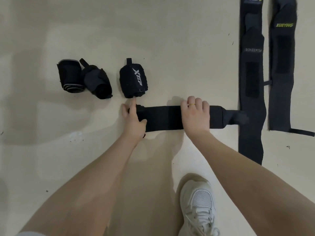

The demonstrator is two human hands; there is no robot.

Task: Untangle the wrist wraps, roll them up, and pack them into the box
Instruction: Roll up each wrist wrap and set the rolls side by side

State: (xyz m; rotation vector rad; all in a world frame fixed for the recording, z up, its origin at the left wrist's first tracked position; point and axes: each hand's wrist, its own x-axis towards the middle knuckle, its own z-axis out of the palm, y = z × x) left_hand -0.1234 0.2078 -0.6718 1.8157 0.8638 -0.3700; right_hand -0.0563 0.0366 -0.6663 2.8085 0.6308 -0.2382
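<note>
On pale floor | flat black fabric wrap (163,118) | left hand (134,120) pinches its end | right hand (196,114) presses flat, fingers relaxed

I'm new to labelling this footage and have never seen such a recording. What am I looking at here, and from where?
A single camera on a person's head looks down at their bare arms and the floor. No robot. The left hand grips the left end of a flat black wrap; the right hand presses on its middle. Three rolled wraps lie beyond it on the left, and two long unrolled wraps lie on the right. A white shoe shows below. No box is visible.
</note>
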